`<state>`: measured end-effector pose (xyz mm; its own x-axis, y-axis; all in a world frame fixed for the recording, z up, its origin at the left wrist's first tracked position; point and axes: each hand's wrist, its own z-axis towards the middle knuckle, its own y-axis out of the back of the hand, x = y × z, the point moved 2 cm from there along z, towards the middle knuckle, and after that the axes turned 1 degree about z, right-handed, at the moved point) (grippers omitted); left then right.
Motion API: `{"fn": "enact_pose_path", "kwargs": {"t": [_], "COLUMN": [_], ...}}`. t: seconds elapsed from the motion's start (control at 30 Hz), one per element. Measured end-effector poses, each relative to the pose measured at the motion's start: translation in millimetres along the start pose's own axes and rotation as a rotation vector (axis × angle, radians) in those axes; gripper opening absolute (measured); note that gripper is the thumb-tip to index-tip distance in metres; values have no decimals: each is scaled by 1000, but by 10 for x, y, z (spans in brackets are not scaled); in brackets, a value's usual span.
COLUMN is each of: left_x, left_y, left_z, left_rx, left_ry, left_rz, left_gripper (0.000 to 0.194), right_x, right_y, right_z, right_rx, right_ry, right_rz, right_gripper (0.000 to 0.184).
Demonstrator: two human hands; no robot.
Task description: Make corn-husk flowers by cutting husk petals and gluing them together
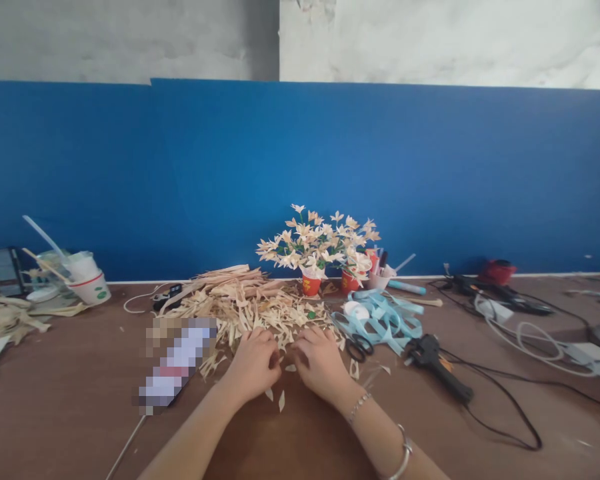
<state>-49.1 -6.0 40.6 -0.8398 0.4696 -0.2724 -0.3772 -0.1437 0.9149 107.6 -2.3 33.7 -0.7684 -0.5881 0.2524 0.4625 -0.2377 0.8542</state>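
Observation:
My left hand (253,363) rests at the front edge of a heap of dry, pale husk-like strips (240,300). Its fingers are loosely curved over the pieces, with the thumb apart from them. Opposite it, my right hand (323,360) touches the same heap's right front part, fingers bent and thumb apart. I see nothing held in either hand, though the fingertips are partly hidden. Small pointed pieces (281,401) lie on the table between the wrists. Behind the heap stand cream artificial flowers (310,243) in a red paper cup (311,283) and a second red cup (349,283).
Black scissors (359,347) and light-blue ribbon (380,320) lie right of the heap. Further right are a black glue gun (440,367), its cord and a white power strip (597,360). A blurred-out phone (177,363) lies left. A blue partition (205,173) runs behind.

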Motion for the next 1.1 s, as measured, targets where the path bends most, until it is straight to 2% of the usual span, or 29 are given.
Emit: {"fn": "enact_pose_path", "kwargs": {"t": [0.1,0.2,0.33,0.47,0.63,0.77,0.97,1.1], "left_x": [0,5,17,-16,-57,-45,-35,-64], "left_y": [-10,-38,-39,18,36,32,31,-2], "left_z": [19,29,33,31,19,16,35,37], "left_rx": [-35,-62,-132,-236,-266,-308,-307,-313], "left_ry": [28,43,56,-49,-150,-144,-93,-43], "left_rz": [-80,-156,-240,-237,-147,-145,-248,-286], "left_gripper": [13,11,17,26,14,11,10,9], "right_x": [54,79,33,-46,-66,-71,-30,4], "right_y": [18,18,10,4,0,3,24,33], "right_z": [1,4,17,41,51,40,23,16], "right_rx": [-2,-12,-91,-169,-181,-177,-182,-183], "right_ry": [36,39,-42,-150,-169,-148,-34,-21], "right_rz": [88,149,257,430,553,548,376,287], "right_gripper": [16,7,10,13,17,16,13,9]}}
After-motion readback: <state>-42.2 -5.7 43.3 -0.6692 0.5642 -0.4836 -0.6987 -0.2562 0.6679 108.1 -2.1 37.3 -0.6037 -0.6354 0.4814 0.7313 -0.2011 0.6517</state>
